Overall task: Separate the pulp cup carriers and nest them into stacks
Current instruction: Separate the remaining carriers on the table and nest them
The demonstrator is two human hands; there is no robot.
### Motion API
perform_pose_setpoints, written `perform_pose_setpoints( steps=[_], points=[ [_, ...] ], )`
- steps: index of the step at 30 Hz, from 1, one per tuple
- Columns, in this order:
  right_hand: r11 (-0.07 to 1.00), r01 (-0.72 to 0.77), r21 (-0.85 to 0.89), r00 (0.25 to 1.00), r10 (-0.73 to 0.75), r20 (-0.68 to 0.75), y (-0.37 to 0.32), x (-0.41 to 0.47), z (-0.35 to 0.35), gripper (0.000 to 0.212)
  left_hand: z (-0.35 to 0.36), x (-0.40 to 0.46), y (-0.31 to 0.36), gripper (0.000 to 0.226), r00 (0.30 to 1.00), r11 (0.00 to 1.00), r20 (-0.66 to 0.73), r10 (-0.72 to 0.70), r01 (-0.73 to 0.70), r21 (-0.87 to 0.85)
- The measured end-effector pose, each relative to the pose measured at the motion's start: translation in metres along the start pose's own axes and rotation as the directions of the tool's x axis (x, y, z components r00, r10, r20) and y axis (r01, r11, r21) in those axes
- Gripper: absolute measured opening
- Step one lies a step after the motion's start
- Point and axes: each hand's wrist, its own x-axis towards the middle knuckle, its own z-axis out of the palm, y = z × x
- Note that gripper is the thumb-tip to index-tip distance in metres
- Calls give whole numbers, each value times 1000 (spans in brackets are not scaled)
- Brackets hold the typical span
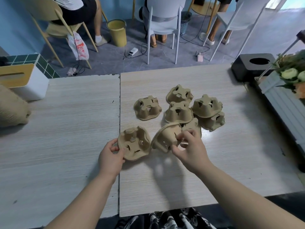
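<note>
Holding one carrier by its rim in the left hand while the right hand pinches a tilted carrier just right of it, I'd worry it snags the piled carriers behind and tears or drags them across the bench.

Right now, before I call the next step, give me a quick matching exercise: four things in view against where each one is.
Things:
1. left hand
2. right hand
3. yellow bucket
4. black block with a round hole

Places:
A. far right corner of the table
B. gripping the tilted carrier
C. on the floor beyond the table
D. holding the edge of the carrier at the table seam

Pairs: 1-D, 2-B, 3-C, 4-A
</note>
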Motion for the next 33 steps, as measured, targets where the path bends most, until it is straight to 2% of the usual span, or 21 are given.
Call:
perform_pose_setpoints(
  steps=[2,5,6,8,9,11,14,17,20,22,24,28,33],
  points=[
    [1000,10,-13,999,-9,46,10,-2,0,19,3,-3,1,41,1000,1000,18,6,-6,1],
    [992,-8,-123,985,28,168,29,-9,-7,22,6,-6,2,41,1000,1000,20,5,-5,-4],
    [994,-34,-106,976,55,210,32,-12,-10,25,7,-7,2,41,1000,1000,19,4,-4,-4],
    [989,-143,49,963,127,238,34,-17,-16,39,8,-9,2,41,1000,1000,19,0,0,-1],
    [970,-200,140,961,166,222,33,-18,-18,43,9,-10,1,40,1000,1000,18,0,0,3],
    [930,-281,237,953,243,180,31,-18,-20,38,10,-13,1,39,1000,1000,17,5,-5,16],
    [911,-329,247,943,304,136,33,-18,-18,25,11,-17,2,41,1000,1000,30,7,-8,28],
    [891,-395,225,919,381,104,34,-16,-18,39,14,-21,2,42,999,1000,33,-1,0,30],
    [917,-398,39,917,396,53,33,-14,-21,30,17,-25,0,43,999,1000,45,-3,2,25],
    [926,-377,7,926,377,14,33,-15,-22,20,18,-27,-1,43,998,1000,56,-7,6,16],
    [927,-369,69,927,372,-37,34,-19,-25,7,19,-28,-2,42,998,1000,59,-13,12,6],
    [902,-354,247,910,394,-134,28,-22,-33,21,24,-29,-3,41,997,999,71,-38,40,-22],
    [877,-309,367,937,347,-40,4,-13,-21,15,37,-36,2,35,987,995,149,-67,77,-66]
  ],
)
